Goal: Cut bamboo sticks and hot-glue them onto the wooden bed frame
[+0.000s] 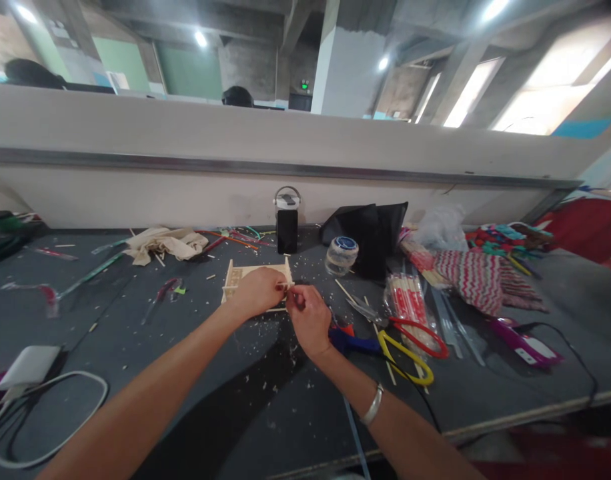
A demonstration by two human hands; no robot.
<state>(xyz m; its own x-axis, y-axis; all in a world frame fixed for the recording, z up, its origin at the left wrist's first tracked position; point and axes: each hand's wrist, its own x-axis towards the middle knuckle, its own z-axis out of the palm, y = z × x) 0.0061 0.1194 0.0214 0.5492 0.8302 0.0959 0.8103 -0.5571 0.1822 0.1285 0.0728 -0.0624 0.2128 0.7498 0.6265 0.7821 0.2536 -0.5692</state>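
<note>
Bracelet on the right wrist comes nearest, with a white cable looped over the bench at left. Just beside the right hand lies what looks like a blue glue gun, with scissors beyond it.

Amid pale crumbs at mid-bench sits a small stick frame, partly hidden by the left hand, whose fingers seem closed on its right side. The right thumb and forefinger are pinched on the end of a short wooden stick there.

The step in hand appears to be fitting that stick at the corner; whether it is fixed cannot be told. The next move calls for a steady left hold and light right fingers, so the uprights do not skew.

Farther off, a clear jar stands to the right, then a phone before a lantern, backed by a partition.
</note>
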